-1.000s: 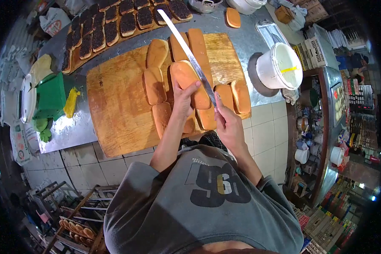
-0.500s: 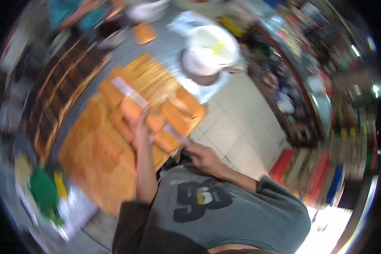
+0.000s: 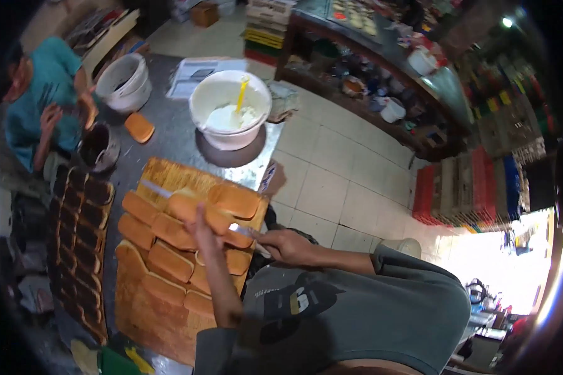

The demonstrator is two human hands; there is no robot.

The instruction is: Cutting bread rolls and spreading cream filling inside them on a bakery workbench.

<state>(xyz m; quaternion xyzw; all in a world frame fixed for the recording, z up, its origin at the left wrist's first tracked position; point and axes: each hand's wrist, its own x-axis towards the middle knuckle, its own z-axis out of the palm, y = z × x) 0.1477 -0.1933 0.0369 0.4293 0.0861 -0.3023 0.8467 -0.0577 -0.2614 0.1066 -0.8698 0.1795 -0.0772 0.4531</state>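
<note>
A long bread knife (image 3: 239, 230) is gripped in my right hand (image 3: 289, 246) at the right edge of the wooden board (image 3: 159, 170). Its blade runs through or beneath a golden-brown bread loaf (image 3: 189, 205); the tip shows past the far left end, and the middle is hidden. My left hand (image 3: 204, 229) rests on the near side of that loaf, fingers stretched out rather than wrapped round it. Several similar bread pieces (image 3: 171, 261) lie close together around it, and another loaf (image 3: 234, 199) sits just to its right.
A white bucket (image 3: 230, 139) with white contents and a yellow-handled utensil stands beyond the board. Dark-topped bread rows (image 3: 80, 250) lie left. Across the table, a person in teal (image 3: 50, 94) handles a bread piece near a dark pot (image 3: 99, 150). Stacked crates (image 3: 456, 187) stand right.
The head view has turned and sharpened, so the table appears rotated and more of the room shows. My left hand stays on a loaf and the knife stays in my right hand.
</note>
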